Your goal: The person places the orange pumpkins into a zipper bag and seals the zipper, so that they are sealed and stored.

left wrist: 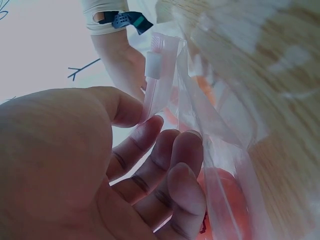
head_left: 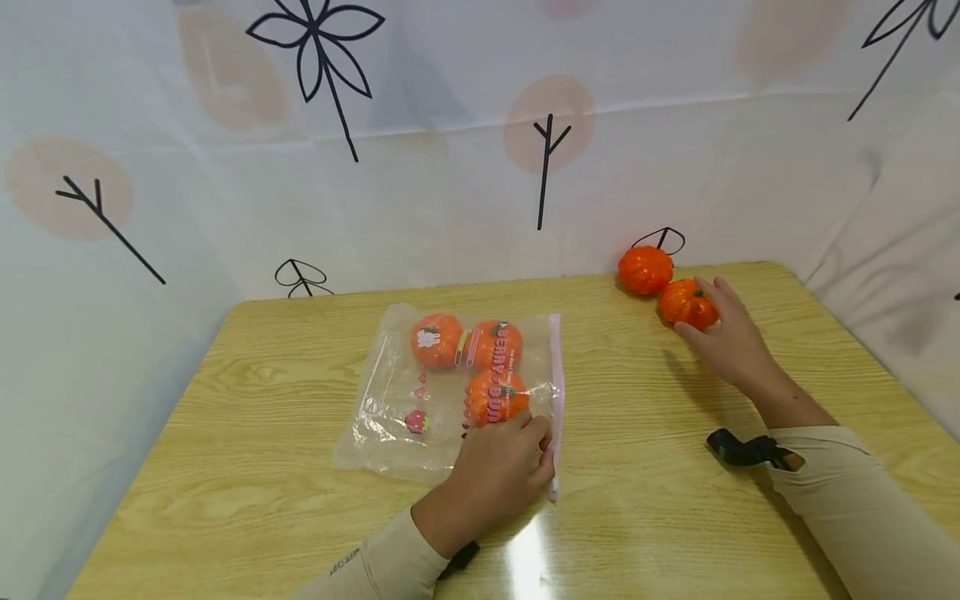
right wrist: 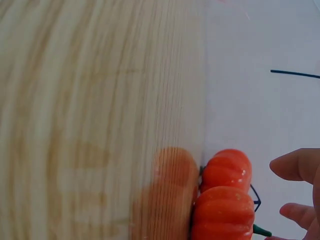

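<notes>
A clear zip bag [head_left: 390,400] with printed pictures and letters lies on the table, several small orange toy pumpkins [head_left: 437,340] inside it. The left hand [head_left: 498,467] pinches the bag's pink zip edge [head_left: 557,367] between thumb and fingers; a white slider [left wrist: 154,65] sits on that edge in the left wrist view. Two more orange pumpkins stand at the back right: the nearer pumpkin [head_left: 686,303] with a green stem, and the farther pumpkin [head_left: 645,270]. Over the nearer one the right hand [head_left: 731,342] hovers, thumb and fingers spread around it; whether they touch is unclear.
The wood-grain table [head_left: 247,400] backs onto a white cloth [head_left: 435,200] printed with black plants and pale circles. Black wrist straps [head_left: 742,448] circle both wrists. The two loose pumpkins stand close to the table's back edge.
</notes>
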The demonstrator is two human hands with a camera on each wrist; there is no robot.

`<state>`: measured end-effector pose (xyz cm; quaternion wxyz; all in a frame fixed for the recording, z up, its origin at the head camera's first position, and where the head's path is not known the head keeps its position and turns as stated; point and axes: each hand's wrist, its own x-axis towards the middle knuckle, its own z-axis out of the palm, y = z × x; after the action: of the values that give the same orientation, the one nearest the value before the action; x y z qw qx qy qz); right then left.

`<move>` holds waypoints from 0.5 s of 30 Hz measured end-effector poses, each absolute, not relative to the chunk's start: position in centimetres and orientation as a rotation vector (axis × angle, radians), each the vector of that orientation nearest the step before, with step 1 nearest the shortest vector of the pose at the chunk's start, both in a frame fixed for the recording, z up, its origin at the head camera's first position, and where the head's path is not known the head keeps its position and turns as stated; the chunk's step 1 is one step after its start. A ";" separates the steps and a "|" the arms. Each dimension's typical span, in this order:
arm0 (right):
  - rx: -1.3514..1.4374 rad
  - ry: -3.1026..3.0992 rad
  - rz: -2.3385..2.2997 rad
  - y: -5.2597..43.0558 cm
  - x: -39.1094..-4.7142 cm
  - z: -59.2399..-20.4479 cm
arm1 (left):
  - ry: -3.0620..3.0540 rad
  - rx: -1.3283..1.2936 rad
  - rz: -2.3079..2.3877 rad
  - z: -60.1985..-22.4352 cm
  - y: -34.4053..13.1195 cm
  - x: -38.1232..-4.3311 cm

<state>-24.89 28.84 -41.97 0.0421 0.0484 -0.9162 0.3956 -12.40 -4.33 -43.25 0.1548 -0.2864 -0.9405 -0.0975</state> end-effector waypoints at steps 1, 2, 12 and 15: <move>0.147 -2.812 1.221 28.9 -24.9 -42.0 | -2.691 -0.821 -0.279 -43.3 -4.3 -12.4; 0.146 -2.818 1.233 28.9 -25.0 -42.0 | -2.688 -0.822 -0.278 -43.2 -4.3 -12.4; 0.056 -2.853 1.301 29.4 -25.1 -41.8 | -2.690 -0.826 -0.279 -43.3 -4.4 -12.5; 0.070 -2.890 1.297 29.5 -25.1 -41.7 | -2.689 -0.831 -0.279 -43.3 -4.4 -12.5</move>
<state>-25.07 29.53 -41.73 -0.0135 0.0222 -0.9120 0.4093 -12.47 -4.43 -43.32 0.1560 -0.2902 -0.9391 -0.0976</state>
